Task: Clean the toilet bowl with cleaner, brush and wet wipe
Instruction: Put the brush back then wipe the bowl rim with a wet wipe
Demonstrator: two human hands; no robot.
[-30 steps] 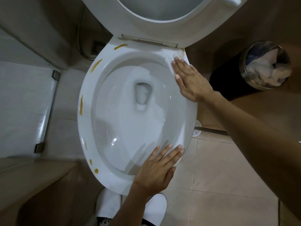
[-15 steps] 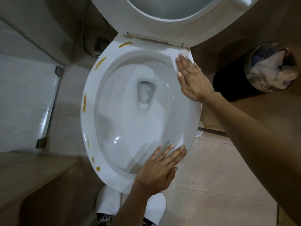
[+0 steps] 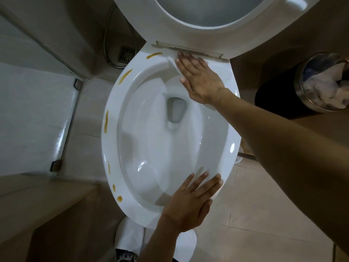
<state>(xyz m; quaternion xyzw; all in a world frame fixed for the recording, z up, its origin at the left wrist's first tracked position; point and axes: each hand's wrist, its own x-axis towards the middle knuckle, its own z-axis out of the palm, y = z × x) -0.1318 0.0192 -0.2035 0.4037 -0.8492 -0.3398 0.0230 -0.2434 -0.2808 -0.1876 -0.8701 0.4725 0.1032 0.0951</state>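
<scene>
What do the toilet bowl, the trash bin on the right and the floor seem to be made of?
Toilet bowl: probably glazed ceramic, since it is white and glossy with sharp light reflections. Trash bin: dark body, material unclear, with a shiny rim that looks like polished metal. Floor: likely beige ceramic tile, as thin grout lines divide it; the finish seems matte.

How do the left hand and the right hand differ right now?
The right hand lies at the back of the rim near the hinge, while the left hand rests on the front edge. The right hand presses a white wet wipe; no wipe shows under the left hand. Both lie flat with straight fingers.
</scene>
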